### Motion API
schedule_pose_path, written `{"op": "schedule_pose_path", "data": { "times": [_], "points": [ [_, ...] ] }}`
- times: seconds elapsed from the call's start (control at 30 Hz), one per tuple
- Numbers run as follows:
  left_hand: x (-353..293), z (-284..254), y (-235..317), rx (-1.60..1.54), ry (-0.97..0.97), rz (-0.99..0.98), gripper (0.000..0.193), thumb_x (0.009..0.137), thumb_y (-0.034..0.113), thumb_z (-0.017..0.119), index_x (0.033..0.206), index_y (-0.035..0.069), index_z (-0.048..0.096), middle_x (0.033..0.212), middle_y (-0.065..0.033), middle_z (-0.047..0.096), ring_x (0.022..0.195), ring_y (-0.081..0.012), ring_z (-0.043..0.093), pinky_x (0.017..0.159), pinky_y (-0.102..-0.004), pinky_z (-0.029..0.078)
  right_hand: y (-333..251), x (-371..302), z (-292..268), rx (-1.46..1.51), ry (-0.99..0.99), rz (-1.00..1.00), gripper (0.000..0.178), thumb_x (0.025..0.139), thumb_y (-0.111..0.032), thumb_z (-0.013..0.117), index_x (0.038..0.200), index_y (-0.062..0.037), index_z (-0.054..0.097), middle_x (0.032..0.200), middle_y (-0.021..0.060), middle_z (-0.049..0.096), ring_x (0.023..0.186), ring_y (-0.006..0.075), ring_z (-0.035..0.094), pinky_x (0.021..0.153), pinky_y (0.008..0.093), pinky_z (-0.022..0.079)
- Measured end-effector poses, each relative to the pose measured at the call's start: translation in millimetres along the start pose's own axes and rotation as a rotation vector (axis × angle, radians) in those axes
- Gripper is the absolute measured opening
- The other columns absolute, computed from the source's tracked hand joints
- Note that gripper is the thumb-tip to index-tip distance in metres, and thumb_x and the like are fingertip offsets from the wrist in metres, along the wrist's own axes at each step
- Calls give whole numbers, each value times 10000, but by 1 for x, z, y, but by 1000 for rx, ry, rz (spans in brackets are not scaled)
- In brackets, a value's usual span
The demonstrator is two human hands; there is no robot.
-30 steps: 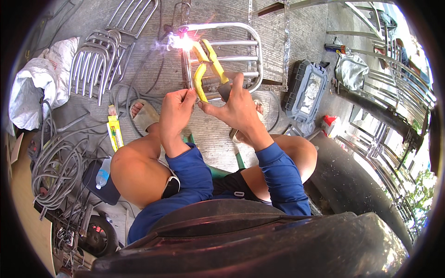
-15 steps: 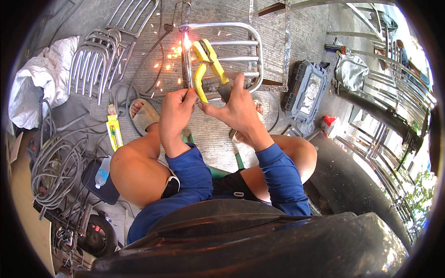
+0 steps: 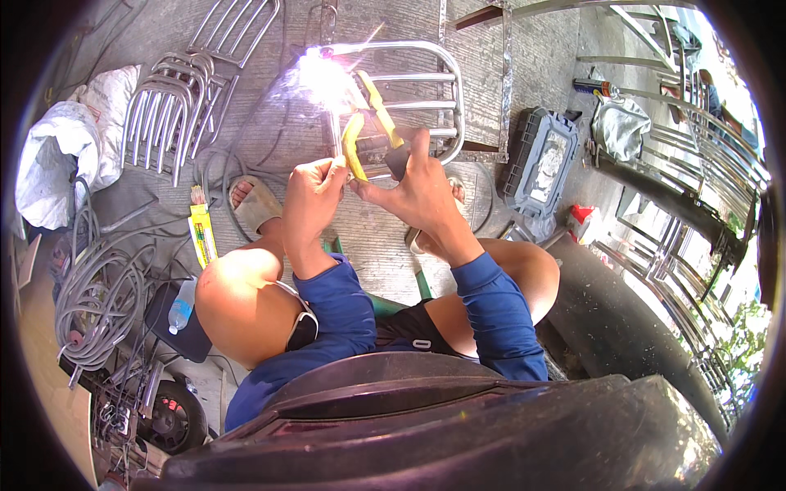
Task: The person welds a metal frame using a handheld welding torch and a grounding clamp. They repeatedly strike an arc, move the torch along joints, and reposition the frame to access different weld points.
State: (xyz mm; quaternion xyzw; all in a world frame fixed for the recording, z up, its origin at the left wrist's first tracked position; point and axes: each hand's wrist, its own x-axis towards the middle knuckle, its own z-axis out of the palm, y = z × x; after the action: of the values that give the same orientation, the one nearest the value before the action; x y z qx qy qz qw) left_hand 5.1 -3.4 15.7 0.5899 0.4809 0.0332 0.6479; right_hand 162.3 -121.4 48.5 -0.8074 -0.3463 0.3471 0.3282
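Orange sparks have given way to a white glare [image 3: 322, 79] at 12 o'clock. We see the nearer left hand [image 3: 315, 204] pinching a steel tube [image 3: 335, 135], aligned 12-to-6; the right hand [image 3: 422, 192] grasps a yellow electrode holder [image 3: 381, 114]; the chrome tubular grille [image 3: 417, 105] extends toward 3 o'clock.

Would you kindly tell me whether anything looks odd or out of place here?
Yes: the left hand and right hand look unprotected, bare so near the glaring arc; an open sandal leaves toes exposed. Grey cables at left lie tangled.
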Motion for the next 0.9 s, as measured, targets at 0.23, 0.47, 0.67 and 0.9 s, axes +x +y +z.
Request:
{"op": "schedule_pose_path", "data": {
  "times": [0.23, 0.47, 0.67, 0.9],
  "points": [
    [1, 1, -4, 22, 19, 14, 458, 1059, 291, 627, 744, -40, 610, 574, -28, 481, 579, -88, 437, 537, -358, 383, -1, 1, -1, -4, -31, 38, 935, 770, -475, 932, 1327, 55, 399, 894, 324, 731, 877, 502, 765, 752, 500, 622],
    [2, 1, -7, 16, 7, 14, 460, 1072, 287, 620, 754, -45, 614, 575, -26, 474, 576, -83, 431, 531, -356, 376, 0, 2, -2, -2, -51, 49, 924, 768, -482, 937, 1306, 50, 406, 866, 313, 730, 853, 499, 767, 732, 496, 619],
    [5, -1, -17, 14, -2, 28, 467, 1076, 296, 623, 764, -52, 617, 571, -41, 488, 565, -106, 454, 539, -371, 389, 1, 3, -1, -3, -28, 18, 931, 767, -491, 942, 1309, 47, 410, 878, 312, 734, 849, 491, 768, 731, 494, 615],
    [5, 0, -18, -45, -16, 11, 404, 1110, 279, 622, 861, -21, 728, 620, 44, 518, 569, -38, 411, 521, -270, 311, -3, 3, -5, 37, 17, 9, 949, 757, -464, 950, 1326, 61, 401, 784, 218, 709, 756, 415, 759, 690, 449, 592]
  ]
}}
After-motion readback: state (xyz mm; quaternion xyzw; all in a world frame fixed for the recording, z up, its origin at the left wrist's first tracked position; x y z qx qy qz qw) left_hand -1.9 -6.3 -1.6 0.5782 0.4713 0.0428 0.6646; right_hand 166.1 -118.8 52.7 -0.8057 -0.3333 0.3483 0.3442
